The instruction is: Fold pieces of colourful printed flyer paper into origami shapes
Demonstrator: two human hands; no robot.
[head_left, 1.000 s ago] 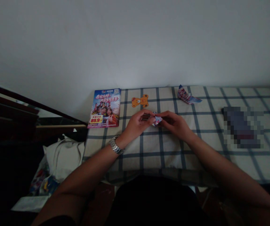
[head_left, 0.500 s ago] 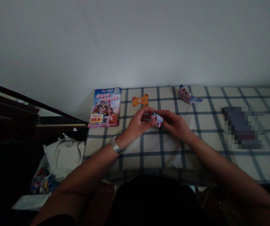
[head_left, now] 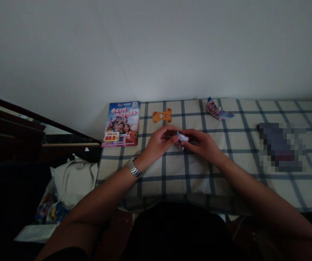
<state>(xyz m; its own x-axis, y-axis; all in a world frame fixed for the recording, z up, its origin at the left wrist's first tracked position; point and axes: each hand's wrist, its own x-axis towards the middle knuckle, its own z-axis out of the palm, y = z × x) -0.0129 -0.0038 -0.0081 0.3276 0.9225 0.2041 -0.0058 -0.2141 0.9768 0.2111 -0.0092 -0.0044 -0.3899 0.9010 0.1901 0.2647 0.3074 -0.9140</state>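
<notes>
Between my two hands is a small piece of folded paper (head_left: 182,138), printed in blue, white and red. My left hand (head_left: 164,139) pinches its left side with thumb and fingers; a metal watch (head_left: 135,167) circles that wrist. On the paper's right side, my right hand (head_left: 200,143) grips with its thumb in front and its fingers behind. Part of the paper is hidden by the fingers. Farther back lies another folded paper figure (head_left: 217,111) with similar print and pointed ends.
A stack of printed leaflets (head_left: 121,125) lies at the back left of the checked cloth (head_left: 199,185). Near it is an orange bear-shaped piece (head_left: 162,116). A dark, pixelated object (head_left: 279,146) rests at the right. Below, at left, are a white bag (head_left: 75,179) and dark furniture.
The folded paper has turned in my fingers and shows a different face. My right thumb has moved left onto its front. The other things have stayed put.
</notes>
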